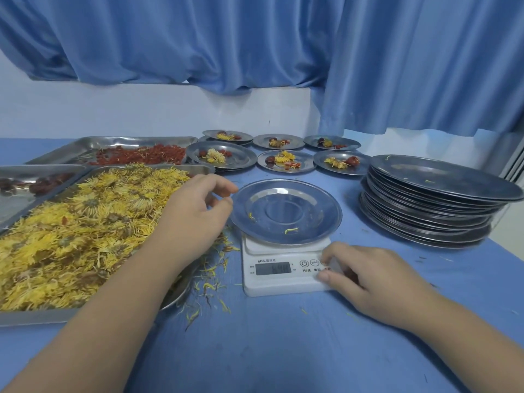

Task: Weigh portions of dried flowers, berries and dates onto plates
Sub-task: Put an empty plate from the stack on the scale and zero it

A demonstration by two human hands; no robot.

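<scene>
Plate [312, 199] sits on the scale [272, 282], nearly bare. The flowers [71, 236] lie left of the scale. Right hand [365, 279] presses the scale's buttons, gripping nothing. Left hand [195, 211] hovers loosely curled and empty by the plate's rim — a nudge there could spoil the zeroing.

Near-empty steel plate [312, 211] flat atop white scale [272, 286], beside tray [28, 317] of yellow dried flowers [71, 236]

Soft, even, blue-tinted light is spread across the table [283, 350], with only faint shadows seen under the plate [286, 211]. Dull glare is carried by the steel tray [119, 141]. Lines are bowed toward the frame's edges by the wide lens, and the scale display [273, 268] is blurred past reading.
</scene>
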